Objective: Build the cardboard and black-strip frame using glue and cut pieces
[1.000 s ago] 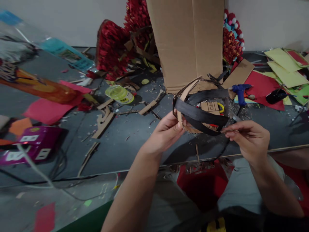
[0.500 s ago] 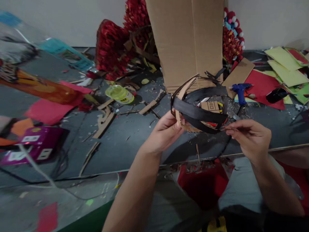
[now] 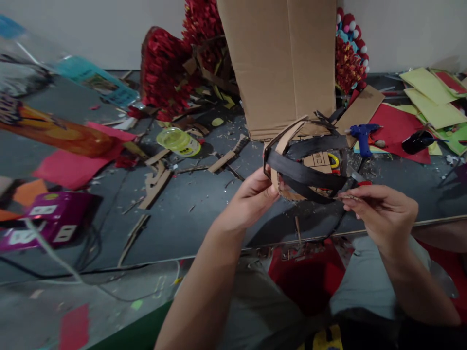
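Note:
Above the dark table (image 3: pixel 204 209) I hold a rounded frame of black and brown cardboard strips (image 3: pixel 304 170). My left hand (image 3: pixel 255 197) grips its left side, thumb in front and the other fingers partly hidden behind the cardboard. At the frame's right end, my right hand (image 3: pixel 383 209) pinches a thin strip of cardboard (image 3: pixel 348 197) between thumb and fingertips. Whether that strip joins the frame I cannot tell. Through the frame's gaps show a small piece of printed cardboard (image 3: pixel 318 161) and a yellow loop handle (image 3: pixel 333 161).
A large cardboard panel (image 3: pixel 280 63) stands at the back. Right of the frame lies a blue glue gun (image 3: pixel 365 136), near a dark paint pot (image 3: pixel 416 142). To the left are a yellow jar (image 3: pixel 178 142), an orange bottle (image 3: pixel 62 129) and a purple power box (image 3: pixel 51 214) with cables.
The frame shifted slightly left, then back right, turning a little. My right hand moved a bit to the right, still pinching. A red piece beside its fingertips has come into view.

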`<state>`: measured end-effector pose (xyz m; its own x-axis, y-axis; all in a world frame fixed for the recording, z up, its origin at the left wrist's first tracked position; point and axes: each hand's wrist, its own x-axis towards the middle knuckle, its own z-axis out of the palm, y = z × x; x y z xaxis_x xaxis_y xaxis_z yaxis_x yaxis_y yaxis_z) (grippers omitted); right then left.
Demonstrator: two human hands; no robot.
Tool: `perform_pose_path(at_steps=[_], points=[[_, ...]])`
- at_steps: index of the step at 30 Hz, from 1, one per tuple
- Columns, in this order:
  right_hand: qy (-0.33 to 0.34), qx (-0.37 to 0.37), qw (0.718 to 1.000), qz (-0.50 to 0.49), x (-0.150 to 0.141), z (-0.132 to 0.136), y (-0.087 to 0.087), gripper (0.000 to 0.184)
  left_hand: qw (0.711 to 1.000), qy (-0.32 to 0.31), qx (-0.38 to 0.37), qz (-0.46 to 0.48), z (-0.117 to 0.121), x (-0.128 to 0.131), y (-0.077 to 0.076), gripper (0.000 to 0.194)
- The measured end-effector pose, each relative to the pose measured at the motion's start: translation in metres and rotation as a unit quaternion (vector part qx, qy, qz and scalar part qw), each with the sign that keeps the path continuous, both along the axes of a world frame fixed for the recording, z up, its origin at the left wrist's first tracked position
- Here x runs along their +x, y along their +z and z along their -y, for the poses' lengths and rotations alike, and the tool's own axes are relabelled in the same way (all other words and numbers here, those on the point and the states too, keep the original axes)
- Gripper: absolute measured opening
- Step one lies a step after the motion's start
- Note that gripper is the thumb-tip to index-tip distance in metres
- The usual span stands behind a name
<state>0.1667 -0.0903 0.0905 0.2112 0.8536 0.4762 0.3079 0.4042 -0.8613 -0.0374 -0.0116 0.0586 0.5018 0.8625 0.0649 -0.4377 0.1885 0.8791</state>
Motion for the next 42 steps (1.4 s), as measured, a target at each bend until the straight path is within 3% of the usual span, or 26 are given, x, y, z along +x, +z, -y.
perform_pose_path(at_steps=[6,15,32,42], points=[[-0.033,0.007,0.996,0.088,-0.0008,0.0028,0.0018,0.01,1.0,-0.001,0.006,-0.011,0.0005,-0.0006,-0.0016,0.025],[-0.038,0.026,0.99,0.136,-0.0018,0.0038,0.0064,0.013,1.0,-0.005,0.008,-0.013,-0.0001,-0.0008,-0.0048,0.023],[-0.036,0.029,0.99,0.136,0.0013,0.0017,0.0046,0.016,1.0,0.007,-0.007,0.01,-0.0009,-0.0028,-0.0008,0.019],[-0.019,0.038,0.996,0.079,0.0032,0.001,0.0011,0.02,1.0,0.018,-0.015,0.009,-0.0029,-0.0054,0.0036,0.023]])
